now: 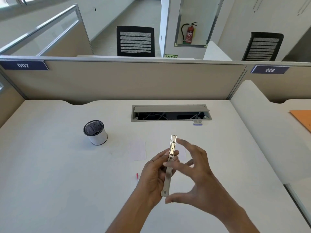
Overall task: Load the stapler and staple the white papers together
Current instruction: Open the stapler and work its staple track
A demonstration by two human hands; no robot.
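We look down from the person's own head at a pale desk (67, 182). Just above it, near the middle, the left hand (154, 177) grips a silver metal stapler (170, 163), fingers curled round its lower half from the left. The stapler points away from the person, and its far tip rises past the fingertips. The right hand (201, 172) hovers just right of that grip, spread wide and holding nothing. Its index finger reaches toward the stapler's far tip and its thumb curves under the near end. The hand is blurred, so we cannot tell whether any finger touches the metal.

Beyond the grip and a little left, a white paper (137, 151) lies flat on the desk. A second white sheet (182, 153) lies beyond the right hand, partly hidden by its fingers. Just left of the left hand, a small pink item (137, 176) peeks out. Farther left stands a white pen cup (96, 133) with a black mesh rim. Well beyond the grip, a cable tray (170, 113) is sunk into the desk, with a small white-and-purple box (197, 122) near its right end.
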